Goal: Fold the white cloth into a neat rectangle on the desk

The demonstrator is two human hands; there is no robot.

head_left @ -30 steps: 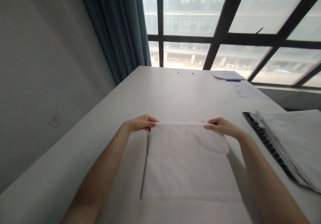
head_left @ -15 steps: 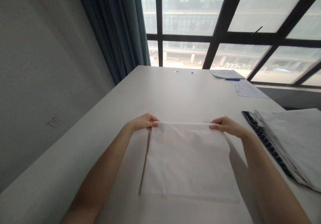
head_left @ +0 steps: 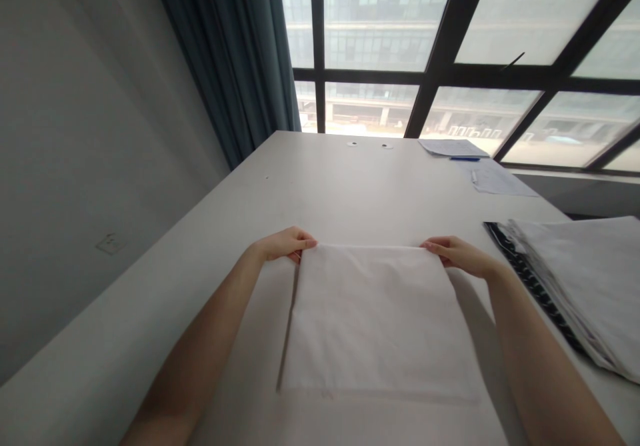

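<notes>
A folded white rectangular cloth (head_left: 377, 323) lay flat on the pale counter (head_left: 330, 186), directly in front of the person. The left hand (head_left: 285, 243) pinched its far left corner between closed fingers (head_left: 306, 244), while the right hand (head_left: 457, 254) rested on the far right corner; whether its fingers (head_left: 434, 247) gripped the cloth could not be told. A stack of white fabric sheets over a dark patterned edge (head_left: 575, 279) sat well apart to the right.

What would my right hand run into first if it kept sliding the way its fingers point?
Your right hand points left along the white cloth's far edge, so it would probably meet your left hand first.
</notes>
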